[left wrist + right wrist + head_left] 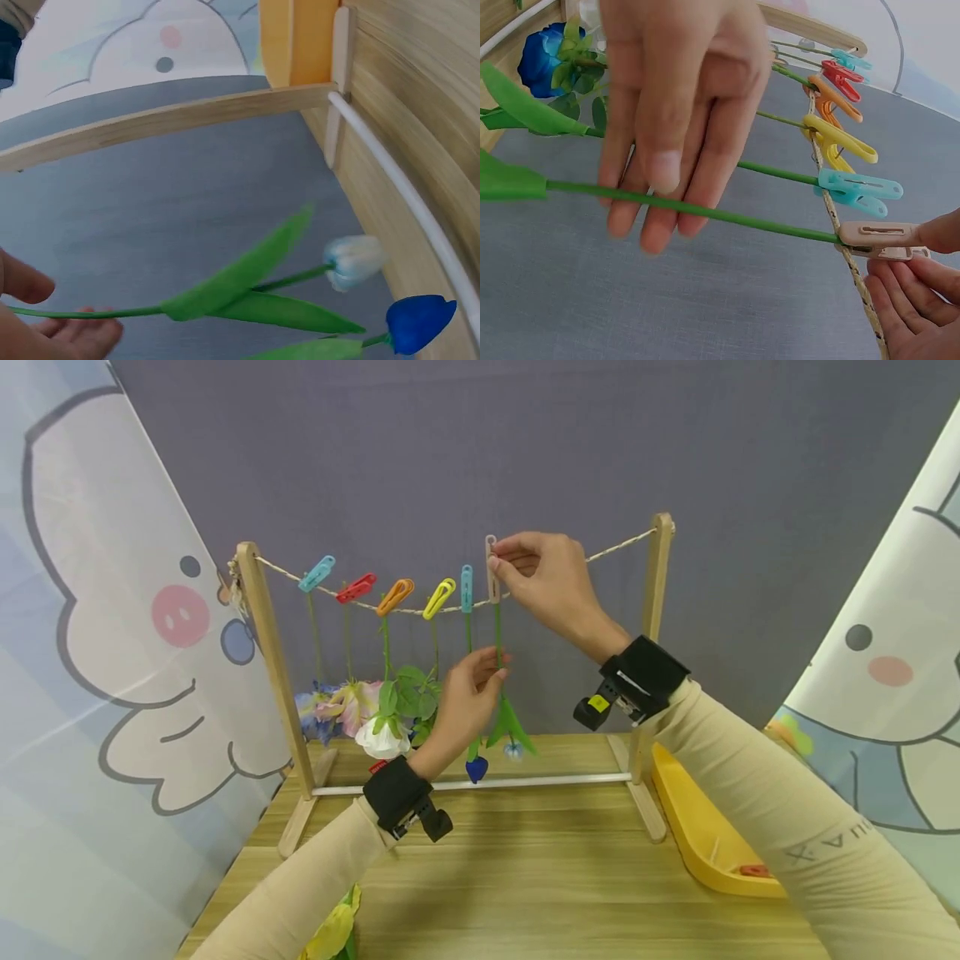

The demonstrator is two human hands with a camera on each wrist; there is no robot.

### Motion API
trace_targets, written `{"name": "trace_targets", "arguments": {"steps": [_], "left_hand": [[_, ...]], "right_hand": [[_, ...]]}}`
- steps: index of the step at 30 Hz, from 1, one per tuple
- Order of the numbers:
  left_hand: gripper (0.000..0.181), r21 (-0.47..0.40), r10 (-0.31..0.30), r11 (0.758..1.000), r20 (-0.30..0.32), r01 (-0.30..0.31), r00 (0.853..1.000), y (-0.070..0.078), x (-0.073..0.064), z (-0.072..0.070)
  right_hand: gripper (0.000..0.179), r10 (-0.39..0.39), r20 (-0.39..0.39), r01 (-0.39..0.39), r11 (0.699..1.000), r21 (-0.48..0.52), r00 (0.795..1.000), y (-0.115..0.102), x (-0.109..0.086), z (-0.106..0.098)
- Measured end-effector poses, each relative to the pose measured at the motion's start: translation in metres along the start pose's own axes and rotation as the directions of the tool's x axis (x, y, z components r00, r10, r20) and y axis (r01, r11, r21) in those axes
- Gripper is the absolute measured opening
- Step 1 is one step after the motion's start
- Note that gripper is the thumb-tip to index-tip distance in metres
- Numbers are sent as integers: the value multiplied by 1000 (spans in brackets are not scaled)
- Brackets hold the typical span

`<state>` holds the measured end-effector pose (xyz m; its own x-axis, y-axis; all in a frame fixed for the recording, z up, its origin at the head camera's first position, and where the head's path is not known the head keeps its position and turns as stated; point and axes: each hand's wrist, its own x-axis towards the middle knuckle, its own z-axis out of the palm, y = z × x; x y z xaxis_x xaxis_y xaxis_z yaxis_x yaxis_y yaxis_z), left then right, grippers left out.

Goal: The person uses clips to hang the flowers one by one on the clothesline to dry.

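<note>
My right hand [551,577] pinches a pale pink clothespin [493,581] at the rope [618,548]. The clothespin's other end sits on the rope, at the top of a green stem [765,229]. From that stem hangs a white-and-blue tulip [354,262], head down with long green leaves. Lower down, my left hand [460,706] is around the stem with relaxed fingers, thumb apart from them in the left wrist view. Just left of it a blue tulip [420,324] hangs from a light blue clothespin [467,589].
Yellow [439,599], orange [395,597], red [356,587] and blue [317,574] clothespins hold more flowers along the rope. Wooden posts [656,585] and a white rod [555,782] frame it. A yellow tray [686,810] stands right; a yellow flower [330,935] lies at the front left.
</note>
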<state>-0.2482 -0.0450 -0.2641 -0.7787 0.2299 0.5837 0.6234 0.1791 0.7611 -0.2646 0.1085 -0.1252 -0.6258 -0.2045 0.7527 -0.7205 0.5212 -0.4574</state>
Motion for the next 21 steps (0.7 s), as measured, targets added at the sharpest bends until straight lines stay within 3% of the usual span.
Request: {"name": "trace_targets", "arguments": {"steps": [9,16,21], "left_hand": [[50,55,20,998,70,-24,997,10,-18,-11],[43,50,42,998,40,-44,998,11,-39,-24],[33,69,14,997,61,-18,998,12,-54,-36]], "right_hand": [[24,-22,-18,22,1000,-5,1000,3,-5,-7],[20,-123,-54,123,992,-4,991,1,-14,-17],[15,-138,-61,134,989,-61,989,3,-32,-31]]}}
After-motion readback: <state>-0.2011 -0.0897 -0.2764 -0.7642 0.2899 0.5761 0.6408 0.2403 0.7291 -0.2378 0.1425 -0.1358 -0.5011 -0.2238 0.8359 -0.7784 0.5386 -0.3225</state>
